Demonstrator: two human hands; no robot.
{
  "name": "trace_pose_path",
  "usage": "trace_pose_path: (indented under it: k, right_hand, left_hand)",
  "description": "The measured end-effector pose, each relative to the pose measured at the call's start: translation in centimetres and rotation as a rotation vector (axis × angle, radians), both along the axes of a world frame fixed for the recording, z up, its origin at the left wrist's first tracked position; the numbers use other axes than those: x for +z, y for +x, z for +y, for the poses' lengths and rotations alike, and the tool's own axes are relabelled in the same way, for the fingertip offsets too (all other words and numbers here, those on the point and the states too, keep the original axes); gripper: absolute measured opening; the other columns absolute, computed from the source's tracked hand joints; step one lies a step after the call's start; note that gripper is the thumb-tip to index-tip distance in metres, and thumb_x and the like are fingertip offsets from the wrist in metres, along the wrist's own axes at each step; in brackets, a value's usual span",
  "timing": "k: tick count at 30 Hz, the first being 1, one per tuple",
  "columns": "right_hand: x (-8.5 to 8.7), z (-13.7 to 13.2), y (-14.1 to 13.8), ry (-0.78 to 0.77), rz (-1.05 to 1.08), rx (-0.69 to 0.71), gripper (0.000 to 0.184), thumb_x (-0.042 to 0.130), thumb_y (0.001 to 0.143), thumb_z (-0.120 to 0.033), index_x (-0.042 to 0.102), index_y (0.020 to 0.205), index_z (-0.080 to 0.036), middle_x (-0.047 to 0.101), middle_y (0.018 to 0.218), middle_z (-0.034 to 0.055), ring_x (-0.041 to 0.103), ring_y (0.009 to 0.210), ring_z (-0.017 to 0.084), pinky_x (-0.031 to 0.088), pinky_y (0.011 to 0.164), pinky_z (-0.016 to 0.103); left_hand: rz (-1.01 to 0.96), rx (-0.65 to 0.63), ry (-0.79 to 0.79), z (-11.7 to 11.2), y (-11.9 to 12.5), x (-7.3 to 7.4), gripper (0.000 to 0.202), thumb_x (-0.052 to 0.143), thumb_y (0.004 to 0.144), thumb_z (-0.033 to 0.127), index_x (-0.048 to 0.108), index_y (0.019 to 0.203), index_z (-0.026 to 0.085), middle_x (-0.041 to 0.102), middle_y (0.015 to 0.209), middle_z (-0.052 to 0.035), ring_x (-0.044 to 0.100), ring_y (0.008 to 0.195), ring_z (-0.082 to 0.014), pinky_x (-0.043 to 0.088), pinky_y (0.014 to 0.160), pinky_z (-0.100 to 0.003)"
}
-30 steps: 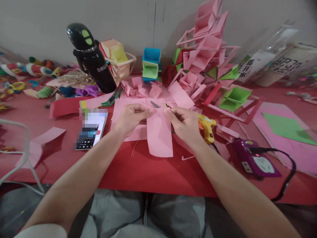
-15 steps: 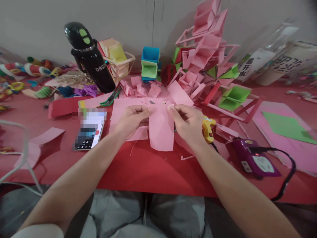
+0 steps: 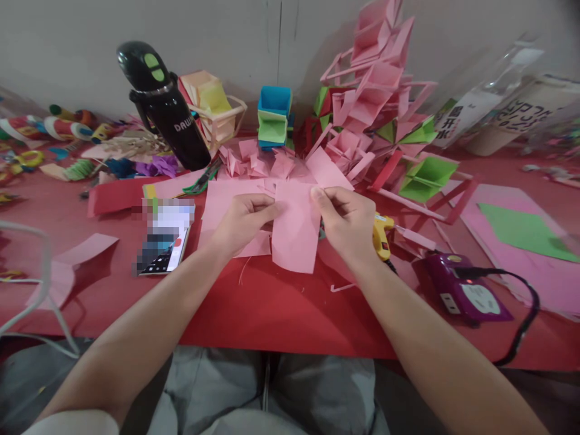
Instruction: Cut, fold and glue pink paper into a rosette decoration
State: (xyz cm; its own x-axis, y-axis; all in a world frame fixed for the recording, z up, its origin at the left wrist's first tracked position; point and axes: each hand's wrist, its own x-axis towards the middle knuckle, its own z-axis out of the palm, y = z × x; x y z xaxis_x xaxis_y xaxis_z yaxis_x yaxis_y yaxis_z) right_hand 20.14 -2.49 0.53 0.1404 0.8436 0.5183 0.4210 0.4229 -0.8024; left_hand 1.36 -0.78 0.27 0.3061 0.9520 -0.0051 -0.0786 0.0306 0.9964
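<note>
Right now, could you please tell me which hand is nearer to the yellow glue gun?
Right: the right hand is beside the yellow glue gun; the left hand is farther, across the pink paper.

Your left forearm (image 3: 158, 314) and right forearm (image 3: 421, 323), both bare, extend forward and converge. Your left hand (image 3: 248, 220) is in a pinch, fingers curled; your right hand (image 3: 348, 220) likewise. Both stand roughly level, near each other, not touching.

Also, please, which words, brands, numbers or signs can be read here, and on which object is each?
"DAW", on the black bottle; the rest is unclear.
"开水", on the clear bottle; the character above is unclear.
Cup: lettering too blurred.
Phone, purple box: too small or blurred.
</note>
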Motion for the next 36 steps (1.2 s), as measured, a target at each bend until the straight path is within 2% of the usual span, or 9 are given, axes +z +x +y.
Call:
trace_pose_path:
  k: [3, 5, 10, 12, 15, 19, 24, 31, 36]
  right_hand:
    - [0.0, 0.0, 0.0, 0.005, -0.004, -0.022, 0.040, 0.063, 0.091, -0.042, 0.059, 0.060, -0.017, 0.044, 0.054, -0.0033, 0.038, 0.052, 0.008, 0.030, 0.049, 0.025]
    - [0.0, 0.1, 0.0, 0.012, 0.005, -0.047, 0.038, 0.063, 0.091, -0.041, 0.060, 0.061, -0.018, 0.045, 0.055, -0.0031, 0.039, 0.053, 0.009, 0.031, 0.050, 0.025]
    - [0.1, 0.2, 0.3, 0.018, 0.035, -0.061, 0.035, 0.064, 0.091, -0.039, 0.061, 0.062, -0.018, 0.045, 0.055, -0.0034, 0.040, 0.053, 0.009, 0.031, 0.050, 0.025]
    - [0.1, 0.2, 0.4, 0.022, 0.019, -0.066, 0.037, 0.063, 0.091, -0.039, 0.060, 0.061, -0.018, 0.043, 0.054, -0.0037, 0.039, 0.052, 0.009, 0.030, 0.050, 0.025]
    - [0.2, 0.3, 0.5, 0.030, -0.003, -0.079, 0.038, 0.062, 0.092, -0.039, 0.060, 0.061, -0.017, 0.042, 0.054, -0.0038, 0.038, 0.052, 0.008, 0.029, 0.049, 0.025]
    - [0.1, 0.6, 0.7, 0.054, 0.008, -0.110, 0.036, 0.063, 0.091, -0.038, 0.059, 0.061, -0.018, 0.039, 0.054, -0.0043, 0.036, 0.050, 0.008, 0.028, 0.048, 0.025]
    - [0.2, 0.8, 1.0, 0.048, 0.021, -0.150, 0.035, 0.064, 0.090, -0.041, 0.060, 0.064, -0.018, 0.039, 0.054, -0.0040, 0.034, 0.050, 0.009, 0.029, 0.048, 0.025]
    - [0.1, 1.0, 1.2, 0.064, 0.019, -0.168, 0.036, 0.064, 0.089, -0.044, 0.061, 0.064, -0.018, 0.042, 0.055, -0.0032, 0.036, 0.052, 0.009, 0.031, 0.049, 0.025]
    - [-0.2, 1.4, 1.6, 0.066, 0.067, -0.190, 0.035, 0.065, 0.088, -0.043, 0.061, 0.064, -0.018, 0.043, 0.055, -0.0033, 0.039, 0.053, 0.009, 0.032, 0.049, 0.025]
  left_hand:
    - [0.084, 0.058, 0.057, -0.1, 0.1, 0.1, 0.038, 0.080, 0.073, 0.048, 0.068, 0.074, 0.013, 0.061, 0.069, -0.0008, 0.056, 0.063, -0.0108, 0.052, 0.061, -0.025]
    - [0.063, 0.040, 0.050, -0.2, 0.2, 0.0, 0.037, 0.079, 0.074, 0.048, 0.068, 0.075, 0.013, 0.061, 0.071, -0.0009, 0.057, 0.065, -0.0111, 0.053, 0.063, -0.026]
    - [-0.069, -0.187, -0.092, -0.5, 0.4, -0.3, 0.034, 0.078, 0.077, 0.043, 0.069, 0.086, 0.012, 0.068, 0.082, -0.0055, 0.063, 0.075, -0.0147, 0.054, 0.071, -0.029]
    - [-0.059, -0.226, -0.140, -0.6, 0.5, -0.4, 0.035, 0.079, 0.077, 0.043, 0.070, 0.091, 0.012, 0.070, 0.085, -0.0071, 0.065, 0.077, -0.0162, 0.054, 0.072, -0.030]
    - [0.035, -0.164, -0.108, -0.8, 0.8, -0.2, 0.035, 0.077, 0.077, 0.046, 0.068, 0.079, 0.012, 0.066, 0.074, -0.0035, 0.059, 0.065, -0.0128, 0.049, 0.062, -0.026]
    - [0.202, -0.035, 0.020, -0.9, 1.1, -0.2, 0.044, 0.075, 0.078, 0.049, 0.056, 0.059, 0.014, 0.047, 0.055, 0.0036, 0.042, 0.052, -0.0074, 0.034, 0.051, -0.023]
    - [0.170, -0.096, 0.054, -0.8, 1.1, -1.0, 0.034, 0.073, 0.081, 0.048, 0.064, 0.075, 0.015, 0.056, 0.068, 0.0007, 0.050, 0.061, -0.0106, 0.040, 0.059, -0.025]
    - [0.267, -0.098, 0.118, -1.0, 1.2, -0.8, 0.039, 0.067, 0.085, 0.046, 0.054, 0.064, 0.017, 0.045, 0.058, 0.0039, 0.041, 0.055, -0.0093, 0.032, 0.054, -0.025]
    - [0.197, -0.154, 0.070, -1.3, 1.5, -0.6, 0.030, 0.074, 0.080, 0.040, 0.058, 0.073, 0.016, 0.056, 0.069, 0.0017, 0.052, 0.062, -0.0107, 0.042, 0.060, -0.025]
